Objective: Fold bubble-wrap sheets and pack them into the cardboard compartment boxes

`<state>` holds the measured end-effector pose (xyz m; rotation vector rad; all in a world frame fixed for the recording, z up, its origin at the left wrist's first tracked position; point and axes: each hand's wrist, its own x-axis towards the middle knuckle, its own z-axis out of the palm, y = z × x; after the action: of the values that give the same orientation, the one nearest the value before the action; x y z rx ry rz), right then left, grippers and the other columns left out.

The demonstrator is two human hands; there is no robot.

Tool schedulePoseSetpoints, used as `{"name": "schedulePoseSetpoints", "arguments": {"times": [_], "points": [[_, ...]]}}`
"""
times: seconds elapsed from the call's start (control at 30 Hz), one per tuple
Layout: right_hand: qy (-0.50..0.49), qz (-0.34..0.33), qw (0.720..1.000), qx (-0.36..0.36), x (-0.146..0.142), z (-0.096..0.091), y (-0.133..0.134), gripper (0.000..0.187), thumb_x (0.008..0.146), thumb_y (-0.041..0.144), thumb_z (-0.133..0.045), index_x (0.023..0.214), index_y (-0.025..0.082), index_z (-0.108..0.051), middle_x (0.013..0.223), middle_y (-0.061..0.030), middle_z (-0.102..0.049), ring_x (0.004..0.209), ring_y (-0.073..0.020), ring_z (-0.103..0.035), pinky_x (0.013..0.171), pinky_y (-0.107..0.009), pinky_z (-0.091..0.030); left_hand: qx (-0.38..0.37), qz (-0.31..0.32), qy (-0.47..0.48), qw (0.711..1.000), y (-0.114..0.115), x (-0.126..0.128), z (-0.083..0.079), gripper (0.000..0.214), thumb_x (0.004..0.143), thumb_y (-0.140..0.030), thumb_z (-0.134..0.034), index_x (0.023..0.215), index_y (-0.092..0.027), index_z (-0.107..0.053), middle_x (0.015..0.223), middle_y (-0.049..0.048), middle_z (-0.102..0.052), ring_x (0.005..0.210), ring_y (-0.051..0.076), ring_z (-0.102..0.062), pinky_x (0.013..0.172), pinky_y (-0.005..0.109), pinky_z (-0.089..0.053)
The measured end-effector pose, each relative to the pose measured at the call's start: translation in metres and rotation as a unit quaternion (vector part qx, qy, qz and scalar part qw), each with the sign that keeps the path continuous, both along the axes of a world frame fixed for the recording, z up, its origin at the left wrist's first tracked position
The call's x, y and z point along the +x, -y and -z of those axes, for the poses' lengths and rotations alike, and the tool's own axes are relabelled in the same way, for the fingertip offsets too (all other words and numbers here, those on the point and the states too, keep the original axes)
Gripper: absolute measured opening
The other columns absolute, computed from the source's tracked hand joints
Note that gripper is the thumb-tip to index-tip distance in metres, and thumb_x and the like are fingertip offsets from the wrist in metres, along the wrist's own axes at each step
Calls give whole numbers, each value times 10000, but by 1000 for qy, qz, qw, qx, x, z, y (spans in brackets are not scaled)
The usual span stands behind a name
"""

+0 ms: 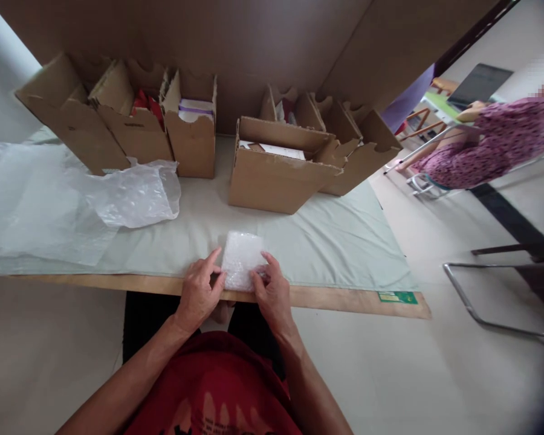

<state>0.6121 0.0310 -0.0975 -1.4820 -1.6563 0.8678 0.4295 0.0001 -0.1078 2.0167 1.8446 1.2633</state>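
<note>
A flat, squarish packet in bubble wrap lies at the front edge of the table. Whatever is inside the wrap cannot be made out. Along the packet's left side, my left hand grips its lower corner with thumb and fingers, the index finger pointing forward. My right hand holds the right side, thumb on the wrap near the front and index finger at the edge. To the left, a crumpled clear bubble-wrap piece rests over flat bubble-wrap sheets.
Several open cardboard bins stand behind, including a wide box with a white item and a bin with white and purple items. A pale green cloth covers the table. At right, a person sits by a laptop.
</note>
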Motion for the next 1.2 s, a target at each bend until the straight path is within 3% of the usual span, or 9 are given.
{"name": "schedulePoseSetpoints", "arguments": {"times": [0.27, 0.37, 0.47, 0.57, 0.67, 0.83, 0.93, 1.1, 1.2], "points": [[185, 27, 974, 131, 3, 2, -3, 563, 949, 374, -573, 1453, 150, -460, 1081, -145, -710, 853, -258, -696, 728, -391, -566, -34, -28, -112, 993, -5, 5, -6, 363, 912, -159, -606, 1274, -156, -618, 748, 19, -660, 790, 237, -601, 794, 381, -510], [213, 14, 947, 239, 14, -7, 3, 522, 958, 372, -604, 1428, 182, -482, 1241, -190, -657, 1048, -301, -668, 849, -458, -561, -40, -38, -142, 988, -4, 4, -7, 364, 915, -169, -601, 1276, -158, -647, 907, 78, -676, 850, 253, -611, 800, 399, -524], [240, -65, 926, 284, 23, -20, 15, 440, 948, 325, -628, 1367, 222, -537, 1340, -177, -628, 1206, -325, -607, 970, -506, -502, -31, -27, -147, 988, -2, 4, -6, 390, 921, -133, -571, 1295, -193, -663, 1208, 153, -631, 993, 277, -624, 873, 442, -538], [279, -184, 908, 253, 28, -25, 21, 361, 940, 299, -638, 1286, 204, -598, 1410, -166, -616, 1307, -348, -554, 1014, -527, -462, -18, -4, -152, 988, -3, 3, -6, 411, 921, -87, -542, 1294, -201, -670, 1479, 195, -482, 1225, 337, -571, 1000, 522, -503], [300, -248, 894, 221, 30, -19, 16, 317, 955, 265, -624, 1261, 178, -626, 1405, -157, -637, 1317, -338, -556, 1020, -517, -460, -18, 39, -141, 989, -6, -2, -9, 333, 928, -115, -553, 1218, -183, -701, 1555, 197, -423, 1402, 377, -452, 1090, 567, -450], [286, -255, 888, 256, 32, -8, 4, 247, 1005, 148, -515, 1195, 197, -666, 1328, -114, -699, 1239, -285, -618, 960, -452, -473, -45, 140, -127, 981, -5, -23, -19, 424, 855, -362, -723, 1218, -147, -692, 1596, 231, -396, 1513, 416, -312, 1165, 622, -365], [253, -250, 896, 266, 31, -13, -3, 244, 1011, 100, -463, 1084, 190, -677, 1210, -100, -748, 1138, -260, -664, 901, -418, -474, -58, 185, -142, 971, -3, -33, -24, 514, 790, -297, -755, 1277, -166, -659, 1627, 211, -372, 1535, 411, -281, 1198, 643, -302], [182, -265, 929, 183, 30, -34, -7, 231, 1044, 183, -439, 1020, 198, -668, 961, -66, -771, 863, -205, -688, 822, -369, -484, -25, 206, -107, 972, -3, -33, -25, 356, 807, -101, -625, 1137, -197, -717, 1423, 140, -631, 1425, 334, -480, 1142, 567, -416], [137, -269, 946, 118, 33, -37, -6, 206, 1004, 339, -568, 1130, 206, -664, 1039, -73, -768, 928, -220, -691, 863, -382, -514, 10, 163, -73, 984, -2, -28, -23, 291, 792, -43, -588, 978, -200, -748, 1286, 119, -707, 1278, 300, -593, 1045, 508, -511]]}}
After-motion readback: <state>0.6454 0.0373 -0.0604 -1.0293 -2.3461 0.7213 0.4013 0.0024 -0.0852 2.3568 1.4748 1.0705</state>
